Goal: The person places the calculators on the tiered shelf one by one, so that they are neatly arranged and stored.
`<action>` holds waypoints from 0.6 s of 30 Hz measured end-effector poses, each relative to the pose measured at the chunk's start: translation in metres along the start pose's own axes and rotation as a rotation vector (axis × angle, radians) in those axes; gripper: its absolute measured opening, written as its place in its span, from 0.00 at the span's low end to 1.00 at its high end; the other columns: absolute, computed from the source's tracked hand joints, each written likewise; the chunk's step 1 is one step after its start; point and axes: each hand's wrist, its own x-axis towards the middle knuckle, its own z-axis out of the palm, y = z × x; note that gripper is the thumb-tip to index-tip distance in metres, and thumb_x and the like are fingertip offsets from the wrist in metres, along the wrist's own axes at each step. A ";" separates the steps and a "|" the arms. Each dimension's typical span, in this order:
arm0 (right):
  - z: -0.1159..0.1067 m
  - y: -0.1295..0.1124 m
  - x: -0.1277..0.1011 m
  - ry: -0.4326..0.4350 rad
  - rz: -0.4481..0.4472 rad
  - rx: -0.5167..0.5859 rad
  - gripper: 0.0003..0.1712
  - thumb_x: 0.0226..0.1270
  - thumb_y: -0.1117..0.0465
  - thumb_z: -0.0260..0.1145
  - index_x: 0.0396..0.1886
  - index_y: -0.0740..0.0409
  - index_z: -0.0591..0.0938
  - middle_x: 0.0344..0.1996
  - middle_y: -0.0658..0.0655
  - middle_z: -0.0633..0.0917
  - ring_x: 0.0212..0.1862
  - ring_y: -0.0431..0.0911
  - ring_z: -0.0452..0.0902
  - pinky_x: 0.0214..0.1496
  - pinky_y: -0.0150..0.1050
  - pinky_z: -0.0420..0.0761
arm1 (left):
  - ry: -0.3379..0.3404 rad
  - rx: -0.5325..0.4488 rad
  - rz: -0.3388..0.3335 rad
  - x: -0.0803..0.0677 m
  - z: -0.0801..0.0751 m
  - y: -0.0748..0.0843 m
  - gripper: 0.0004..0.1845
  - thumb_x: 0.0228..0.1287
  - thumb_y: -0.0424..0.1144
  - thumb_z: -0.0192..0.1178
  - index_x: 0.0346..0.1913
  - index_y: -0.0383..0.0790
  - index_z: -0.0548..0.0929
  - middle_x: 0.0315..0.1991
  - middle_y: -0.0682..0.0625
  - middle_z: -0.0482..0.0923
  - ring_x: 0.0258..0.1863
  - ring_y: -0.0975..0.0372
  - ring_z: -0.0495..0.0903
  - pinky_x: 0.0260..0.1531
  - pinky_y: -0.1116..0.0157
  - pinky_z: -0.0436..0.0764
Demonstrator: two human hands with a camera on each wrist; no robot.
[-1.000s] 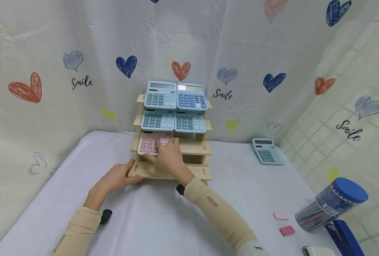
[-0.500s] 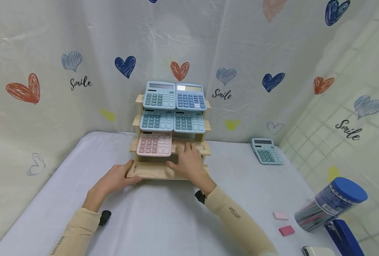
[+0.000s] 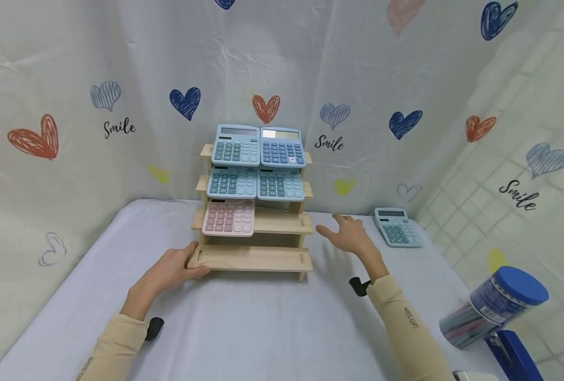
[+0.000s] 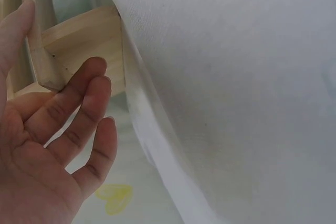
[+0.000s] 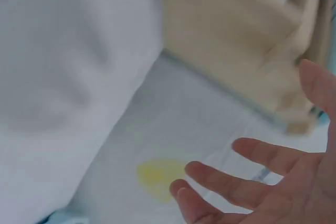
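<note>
**Hand leaves the pink calculator, heads right**

Swinging away from the rack since a second ago, the right hand now hovers at centre right of the head view, fingers spread wide and holding nothing; the pink calculator it had been touching rests alone on the third tier. The left hand has not shifted: its thumb and fingers grip the lower-left corner of the wooden rack, bracing it on the worktop. Just right of the empty hand lies a teal calculator, flat on the worktop near the curtain. Four blue calculators fill the two upper tiers; the slot beside the pink one and the bottom tier are bare. By the look of it, one placement is finished and the reach for the loose teal calculator is under way; that would call for carrying the hand further right and closing over the calculator's edges. A blue-lidded canister sits at lower right.
</note>
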 end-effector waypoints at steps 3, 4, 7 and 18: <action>-0.005 0.034 0.015 0.020 0.020 -0.012 0.52 0.72 0.29 0.49 0.78 0.66 0.57 0.75 0.76 0.59 0.74 0.76 0.51 0.72 0.72 0.57 | 0.006 -0.002 -0.001 0.000 0.000 0.000 0.47 0.64 0.60 0.65 0.71 0.26 0.64 0.52 0.34 0.81 0.39 0.55 0.75 0.41 0.55 0.76; -0.007 0.046 0.019 0.027 0.025 -0.019 0.52 0.73 0.30 0.49 0.77 0.68 0.56 0.74 0.78 0.59 0.74 0.77 0.51 0.72 0.72 0.56 | 0.007 -0.001 0.000 0.000 0.000 0.000 0.46 0.64 0.60 0.65 0.71 0.27 0.64 0.50 0.35 0.81 0.39 0.55 0.74 0.40 0.56 0.76; -0.009 0.079 0.032 0.024 0.058 -0.066 0.53 0.74 0.32 0.48 0.76 0.73 0.56 0.71 0.82 0.60 0.72 0.80 0.52 0.71 0.73 0.55 | 0.011 0.000 0.004 0.000 0.000 -0.001 0.45 0.64 0.60 0.65 0.70 0.27 0.65 0.49 0.37 0.81 0.39 0.55 0.74 0.40 0.56 0.75; -0.015 0.166 0.051 -0.141 0.333 -0.009 0.58 0.71 0.30 0.50 0.78 0.69 0.43 0.69 0.92 0.42 0.67 0.91 0.40 0.64 0.81 0.54 | 0.011 0.004 -0.004 0.000 -0.001 0.001 0.44 0.64 0.58 0.66 0.69 0.28 0.66 0.40 0.42 0.79 0.37 0.56 0.73 0.38 0.58 0.74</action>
